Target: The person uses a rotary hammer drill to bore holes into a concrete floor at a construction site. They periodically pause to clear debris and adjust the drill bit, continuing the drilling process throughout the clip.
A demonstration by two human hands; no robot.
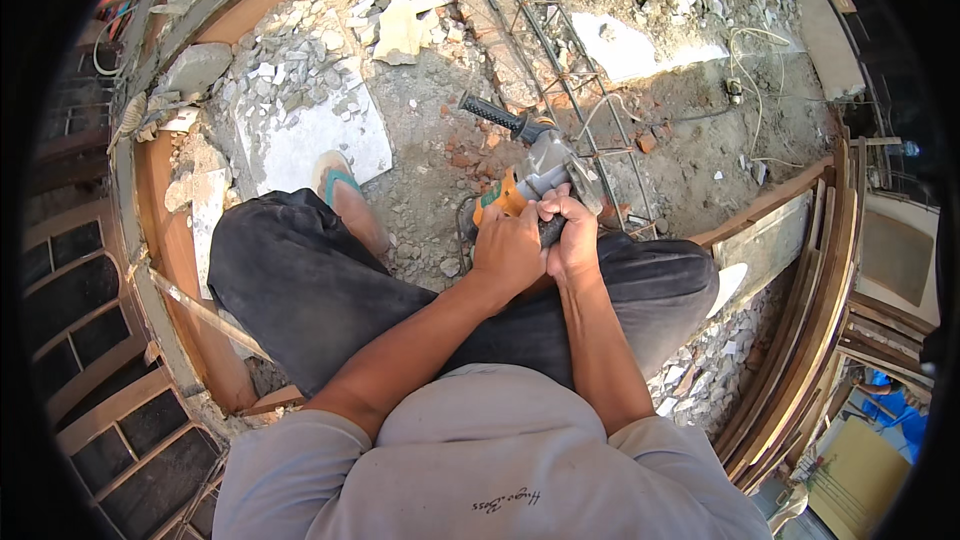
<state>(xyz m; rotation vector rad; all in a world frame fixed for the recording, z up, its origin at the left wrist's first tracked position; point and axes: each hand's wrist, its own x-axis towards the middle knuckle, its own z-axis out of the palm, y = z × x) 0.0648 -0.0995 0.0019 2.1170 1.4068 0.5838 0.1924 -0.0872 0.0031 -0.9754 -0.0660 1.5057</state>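
An orange-and-grey angle grinder (508, 192) rests between my knees, its black ribbed side handle (490, 114) pointing away to the far left. A metal disc guard (585, 180) shows at its right end. My left hand (508, 252) is closed against the orange body, fingers curled. Right beside it, my right hand (572, 232) closes at the grinder's grey head, thumb and fingers bunched. The fingertips of both hands meet there, and the exact spot they grip is partly hidden.
A steel rebar cage (560, 70) runs just beyond the grinder. Broken rubble (290, 80) lies at the far left beside a white board (350, 130). Wooden planks (815, 310) stand along the right. My sandalled foot (352, 202) is left of the grinder; a cable (755, 90) loops at far right.
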